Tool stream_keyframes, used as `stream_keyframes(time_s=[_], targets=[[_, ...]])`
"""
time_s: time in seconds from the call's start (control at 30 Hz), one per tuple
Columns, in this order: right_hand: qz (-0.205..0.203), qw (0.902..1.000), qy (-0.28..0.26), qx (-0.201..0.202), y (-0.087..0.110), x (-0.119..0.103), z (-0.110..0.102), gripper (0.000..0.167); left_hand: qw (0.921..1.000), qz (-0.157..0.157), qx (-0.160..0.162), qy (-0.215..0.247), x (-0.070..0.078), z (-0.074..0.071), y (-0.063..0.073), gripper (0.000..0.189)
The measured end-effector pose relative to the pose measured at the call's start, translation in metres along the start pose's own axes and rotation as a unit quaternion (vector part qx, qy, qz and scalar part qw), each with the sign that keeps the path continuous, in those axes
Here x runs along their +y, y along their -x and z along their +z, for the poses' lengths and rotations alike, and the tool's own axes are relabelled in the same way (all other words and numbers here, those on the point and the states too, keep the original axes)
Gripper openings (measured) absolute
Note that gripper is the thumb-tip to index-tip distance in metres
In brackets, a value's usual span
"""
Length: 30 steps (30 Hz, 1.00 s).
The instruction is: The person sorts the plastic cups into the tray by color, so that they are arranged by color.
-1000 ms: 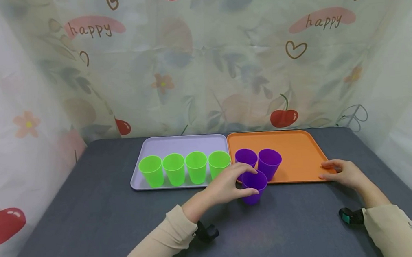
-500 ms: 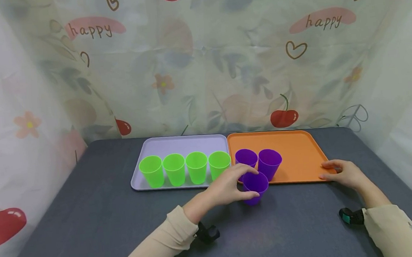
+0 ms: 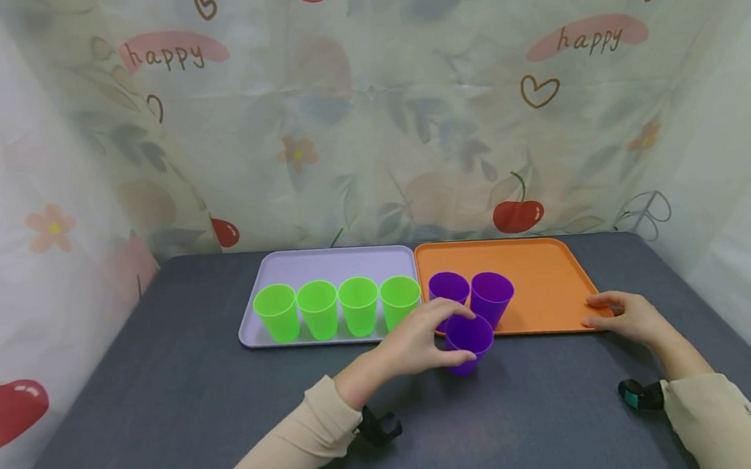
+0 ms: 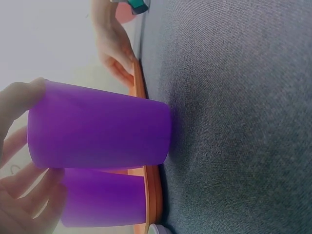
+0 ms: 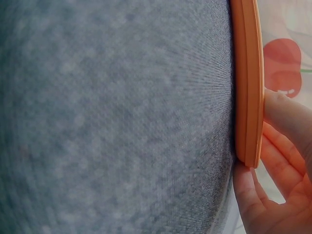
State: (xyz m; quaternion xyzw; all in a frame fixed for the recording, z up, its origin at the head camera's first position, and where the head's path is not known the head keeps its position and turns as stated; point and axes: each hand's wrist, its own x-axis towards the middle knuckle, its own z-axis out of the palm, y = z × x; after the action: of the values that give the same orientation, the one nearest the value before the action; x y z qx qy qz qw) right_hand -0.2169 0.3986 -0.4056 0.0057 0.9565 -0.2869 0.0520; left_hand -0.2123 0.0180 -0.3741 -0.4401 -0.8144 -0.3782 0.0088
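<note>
My left hand (image 3: 418, 339) grips a purple cup (image 3: 469, 342) by its rim, thumb on the near side and fingers on the far side. In the left wrist view this purple cup (image 4: 102, 126) stands upright, its base close over the dark cloth just in front of the orange tray's edge. Two more purple cups stand on the orange tray (image 3: 533, 273): one (image 3: 491, 299) right behind the held cup, the other (image 3: 448, 285) partly hidden by my left hand. My right hand (image 3: 634, 318) holds the tray's front right corner between thumb and fingers, as the right wrist view shows.
A lilac tray (image 3: 344, 258) adjoins the orange one on the left. It bears a row of several green cups (image 3: 318, 310), the rightmost partly behind my left hand. The dark cloth-covered table (image 3: 162, 402) is enclosed by a patterned curtain (image 3: 372, 115).
My left hand has shifted the purple cup slightly to the right and toward me. My right hand has stayed at the tray's corner.
</note>
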Motion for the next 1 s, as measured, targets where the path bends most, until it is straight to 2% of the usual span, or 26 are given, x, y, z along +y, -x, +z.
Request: stream_keyframes(time_s=[0.67,1.0], targets=[[0.010,0.9999,0.002,-0.003,-0.0008,0.0000,-0.0003,0.067,0.9999,0.007,0.000,0.014,0.0034,-0.0009,-0.0006,0.046],[-0.017,0.9998,0.005,0.001,0.0012,0.0006,-0.0005,0.061,0.9996,-0.006,-0.006,0.029,0.0082,-0.0014,-0.0015,0.047]])
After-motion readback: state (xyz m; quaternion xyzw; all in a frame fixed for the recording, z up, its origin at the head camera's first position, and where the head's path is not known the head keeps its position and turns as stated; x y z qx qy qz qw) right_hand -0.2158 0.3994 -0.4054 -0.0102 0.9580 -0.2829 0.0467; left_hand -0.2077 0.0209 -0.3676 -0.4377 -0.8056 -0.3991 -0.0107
